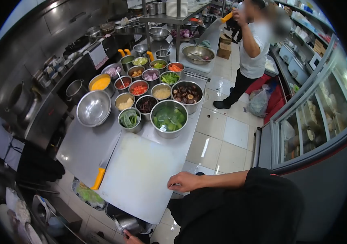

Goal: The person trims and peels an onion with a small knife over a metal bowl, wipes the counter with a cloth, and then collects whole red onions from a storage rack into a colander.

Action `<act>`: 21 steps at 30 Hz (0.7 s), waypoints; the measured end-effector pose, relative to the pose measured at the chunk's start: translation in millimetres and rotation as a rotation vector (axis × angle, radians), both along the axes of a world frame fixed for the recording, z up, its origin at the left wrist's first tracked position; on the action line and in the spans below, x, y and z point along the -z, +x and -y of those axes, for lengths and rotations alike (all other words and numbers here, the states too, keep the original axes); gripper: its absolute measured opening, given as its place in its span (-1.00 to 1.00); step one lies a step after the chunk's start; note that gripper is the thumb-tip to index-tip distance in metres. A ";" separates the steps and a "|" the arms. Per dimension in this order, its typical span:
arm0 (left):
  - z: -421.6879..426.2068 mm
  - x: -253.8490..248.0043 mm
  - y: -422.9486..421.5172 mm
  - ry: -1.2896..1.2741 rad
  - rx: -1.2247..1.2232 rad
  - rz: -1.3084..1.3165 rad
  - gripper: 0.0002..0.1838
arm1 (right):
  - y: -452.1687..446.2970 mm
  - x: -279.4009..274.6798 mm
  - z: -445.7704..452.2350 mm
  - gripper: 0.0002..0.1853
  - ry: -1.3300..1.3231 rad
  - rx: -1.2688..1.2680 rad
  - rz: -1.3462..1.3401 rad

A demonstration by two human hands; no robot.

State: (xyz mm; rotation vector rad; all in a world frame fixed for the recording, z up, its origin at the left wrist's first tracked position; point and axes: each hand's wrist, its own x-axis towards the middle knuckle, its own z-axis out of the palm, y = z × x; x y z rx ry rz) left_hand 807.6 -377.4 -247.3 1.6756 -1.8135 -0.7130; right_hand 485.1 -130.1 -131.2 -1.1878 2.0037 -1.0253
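Note:
My left hand point(133, 238), partly cut off by the bottom edge of the view, has its fingers closed on the rim of a steel pot point(130, 224) below the table's near edge. What the pot contains is hidden. My right hand point(183, 181) rests at the right edge of a white cutting board point(141, 173), its fingers curled in and nothing visible in them. Along the board's left side lies a knife with a yellow handle point(99, 178). Beyond the board stand steel pots of cut leafy greens point(128, 119), green pieces in liquid point(168, 118) and mushrooms point(187, 94).
An empty steel bowl point(94, 108) and several pots of chopped vegetables crowd the far half of the steel table point(79, 148). A person in a white shirt point(251, 51) holds up a large yellow-handled blade at the back. Another person point(4, 140) is at left. A glass-fronted fridge point(316, 122) stands right.

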 end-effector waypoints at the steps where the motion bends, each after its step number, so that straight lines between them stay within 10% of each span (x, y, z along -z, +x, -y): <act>1: -7.4 -27.7 -2.8 0.042 -0.111 0.087 -0.35 | -11.0 24.0 -20.7 -0.81 0.031 0.041 -0.046; 6: -31.2 -101.2 6.1 -0.620 -0.318 0.312 -0.47 | -69.4 164.9 -182.9 -0.70 0.307 0.313 -0.086; 12: -104.5 -241.7 -101.0 -0.924 -0.043 -0.115 -0.54 | -49.9 314.8 -451.4 -0.74 0.918 1.052 0.390; 17: -154.2 -263.3 -207.8 -0.451 0.525 -0.419 -0.79 | 5.0 257.5 -558.0 -0.53 0.884 1.635 0.720; 21: -227.4 -267.1 -339.5 -0.389 0.936 -0.489 -0.66 | -3.6 304.2 -582.2 -0.59 0.961 1.495 0.691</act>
